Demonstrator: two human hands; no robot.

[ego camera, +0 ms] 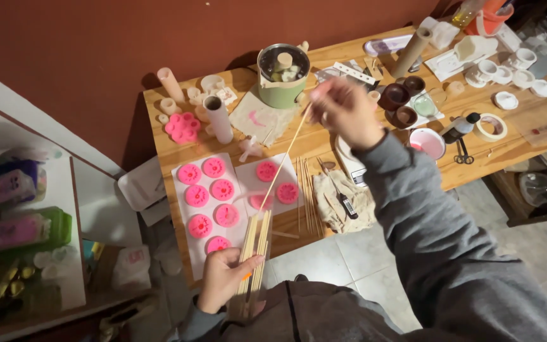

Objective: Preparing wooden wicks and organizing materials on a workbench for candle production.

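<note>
My left hand (223, 278) grips a bundle of thin wooden sticks (256, 244) at the near edge of the wooden table (527, 120). My right hand (344, 111), raised over the table and blurred, pinches the top of one long wooden stick (286, 155) that slants down towards the bundle. Under the stick lie two white sheets (182, 244) carrying several round pink flower-shaped pieces (197, 195). More loose sticks (307, 193) rest on the table beside the sheets.
A green pot (282, 76) with white lumps stands at the back. White tubes (218, 119), a pink mould (182, 126), brown cups (395, 96), a pink bowl (428, 142), scissors (463, 152), tape roll (491, 126) and a cloth with a thermometer (344, 199) crowd the table. Shelves stand left.
</note>
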